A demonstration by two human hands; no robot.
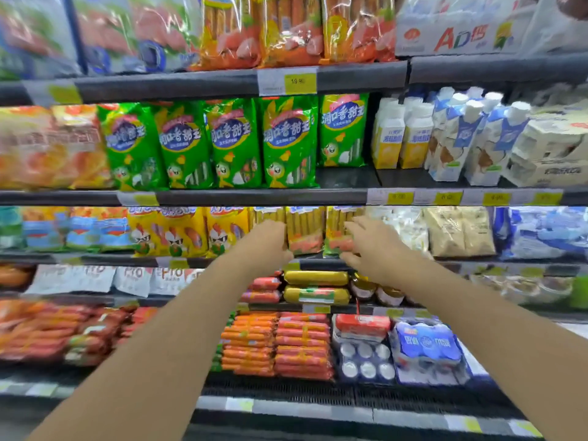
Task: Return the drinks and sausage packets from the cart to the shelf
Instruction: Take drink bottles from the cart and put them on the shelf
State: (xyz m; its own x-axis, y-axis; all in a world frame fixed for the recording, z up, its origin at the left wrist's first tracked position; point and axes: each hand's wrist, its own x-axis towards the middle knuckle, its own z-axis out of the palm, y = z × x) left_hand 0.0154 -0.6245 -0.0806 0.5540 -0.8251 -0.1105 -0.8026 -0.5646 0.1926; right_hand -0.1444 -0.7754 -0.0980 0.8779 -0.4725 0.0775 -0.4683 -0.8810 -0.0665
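Yellow sausage packets stand upright on the third shelf (334, 265). My left hand (270, 241) is at the left edge of the middle yellow sausage packet (304, 230), with fingers curled round that edge. My right hand (366, 246) reaches in beside it. Its fingers are straight against the right yellow sausage packet (337, 235) and its thumb lies below the packet's bottom corner. Drink cartons (451, 135) stand on the second shelf at the right. The cart is out of view.
Green sausage bags (235, 144) fill the second shelf. Yellow cartoon bags (171, 232) stand left of my hands, pale bags (458, 230) to the right. Below lie yellow sausage rolls (315, 278), orange sausage bundles (276, 342) and yogurt multipacks (426, 345).
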